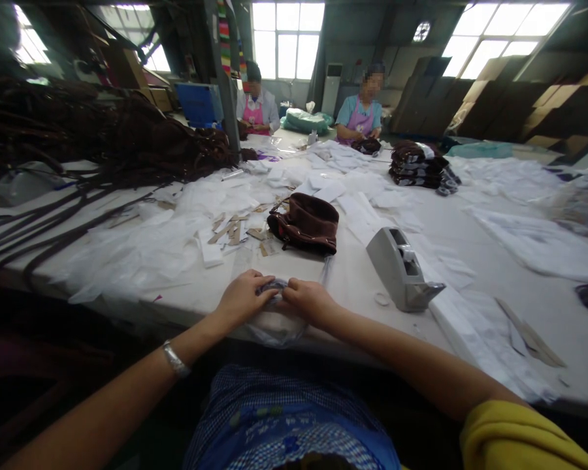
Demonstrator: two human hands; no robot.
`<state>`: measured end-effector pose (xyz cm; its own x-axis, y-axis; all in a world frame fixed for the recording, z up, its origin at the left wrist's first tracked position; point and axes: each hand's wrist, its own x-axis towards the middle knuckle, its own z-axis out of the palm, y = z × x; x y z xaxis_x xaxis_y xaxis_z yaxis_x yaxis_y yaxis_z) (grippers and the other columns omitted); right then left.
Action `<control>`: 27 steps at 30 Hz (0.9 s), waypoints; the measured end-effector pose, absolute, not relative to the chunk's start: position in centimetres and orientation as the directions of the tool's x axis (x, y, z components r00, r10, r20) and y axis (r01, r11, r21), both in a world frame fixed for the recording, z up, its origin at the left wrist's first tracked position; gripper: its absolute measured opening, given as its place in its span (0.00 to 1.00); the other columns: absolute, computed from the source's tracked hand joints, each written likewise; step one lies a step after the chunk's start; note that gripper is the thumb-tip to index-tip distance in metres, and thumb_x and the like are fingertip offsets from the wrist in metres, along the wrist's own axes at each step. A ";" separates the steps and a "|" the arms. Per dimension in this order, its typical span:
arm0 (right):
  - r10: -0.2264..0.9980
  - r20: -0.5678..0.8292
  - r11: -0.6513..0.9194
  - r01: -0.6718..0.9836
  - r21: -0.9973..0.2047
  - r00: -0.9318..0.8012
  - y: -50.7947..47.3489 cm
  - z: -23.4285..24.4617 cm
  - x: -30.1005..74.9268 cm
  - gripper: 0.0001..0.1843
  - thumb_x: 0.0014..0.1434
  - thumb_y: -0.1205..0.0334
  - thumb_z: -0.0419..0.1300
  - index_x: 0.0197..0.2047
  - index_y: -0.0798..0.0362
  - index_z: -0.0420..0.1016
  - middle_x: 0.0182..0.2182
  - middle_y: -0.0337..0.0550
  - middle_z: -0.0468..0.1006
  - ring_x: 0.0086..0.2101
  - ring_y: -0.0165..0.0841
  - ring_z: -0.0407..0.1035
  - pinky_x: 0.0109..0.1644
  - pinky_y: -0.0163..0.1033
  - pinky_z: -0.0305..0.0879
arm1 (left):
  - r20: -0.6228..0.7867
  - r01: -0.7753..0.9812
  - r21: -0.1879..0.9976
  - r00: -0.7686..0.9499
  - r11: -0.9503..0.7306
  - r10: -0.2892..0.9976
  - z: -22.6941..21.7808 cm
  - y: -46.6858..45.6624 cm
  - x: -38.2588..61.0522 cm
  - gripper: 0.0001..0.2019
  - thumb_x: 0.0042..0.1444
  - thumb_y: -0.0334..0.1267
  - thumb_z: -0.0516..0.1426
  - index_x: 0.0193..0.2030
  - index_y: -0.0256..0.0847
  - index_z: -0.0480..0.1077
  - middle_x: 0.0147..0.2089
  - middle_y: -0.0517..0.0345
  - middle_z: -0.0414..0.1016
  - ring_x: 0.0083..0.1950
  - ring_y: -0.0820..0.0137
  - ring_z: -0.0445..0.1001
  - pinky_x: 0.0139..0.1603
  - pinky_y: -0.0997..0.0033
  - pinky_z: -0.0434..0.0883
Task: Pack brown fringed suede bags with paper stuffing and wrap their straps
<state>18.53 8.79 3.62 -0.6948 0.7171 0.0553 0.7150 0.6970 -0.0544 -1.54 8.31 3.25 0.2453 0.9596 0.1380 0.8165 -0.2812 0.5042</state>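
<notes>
At the front edge of the table, my left hand (241, 297) and my right hand (311, 301) are close together. The fingers of both are closed on a small coiled dark-grey bundle (275, 286); its exact kind is hard to make out. Clear plastic film (280, 334) hangs below the bundle over the table edge. Just beyond my hands lies a brown soft fabric item (310, 225), like a pouch, with its wide end to the right. A grey tape dispenser (391, 269) stands to the right of my right hand.
Clear plastic bags (142, 251) and cardboard strips (232, 230) litter the white table (345, 294). Dark straps (53, 228) and a brown heap (176, 150) lie left. A brown stack (419, 166) stands back right. Two people (257, 108) work across the table, near a post (228, 85).
</notes>
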 end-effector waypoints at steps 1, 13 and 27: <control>0.738 0.056 0.674 0.736 -0.065 -0.672 8.6 3.6 18.2 0.19 0.68 0.49 0.54 0.45 0.56 0.78 0.37 0.50 0.78 0.32 0.34 0.72 0.34 0.35 0.61 | 0.134 0.815 0.506 0.249 -0.282 0.959 3.2 8.5 -1.4 0.18 0.59 0.45 0.58 0.53 0.42 0.77 0.48 0.48 0.78 0.48 0.59 0.76 0.51 0.62 0.71; 0.421 0.046 0.907 0.422 0.014 -0.906 10.6 5.7 22.7 0.14 0.65 0.58 0.60 0.53 0.46 0.76 0.51 0.44 0.76 0.43 0.36 0.71 0.39 0.36 0.61 | 0.111 0.533 0.611 0.674 -0.585 0.730 3.9 12.8 0.4 0.13 0.54 0.30 0.59 0.45 0.45 0.78 0.42 0.61 0.82 0.43 0.69 0.78 0.48 0.74 0.71; 0.714 0.032 0.697 0.706 -0.126 -0.699 8.1 4.8 19.6 0.15 0.65 0.50 0.59 0.42 0.52 0.81 0.37 0.44 0.80 0.33 0.33 0.72 0.33 0.35 0.58 | 0.123 0.744 0.547 0.382 -0.384 0.916 3.4 10.5 0.0 0.25 0.54 0.29 0.59 0.60 0.39 0.69 0.50 0.49 0.78 0.51 0.62 0.76 0.56 0.64 0.69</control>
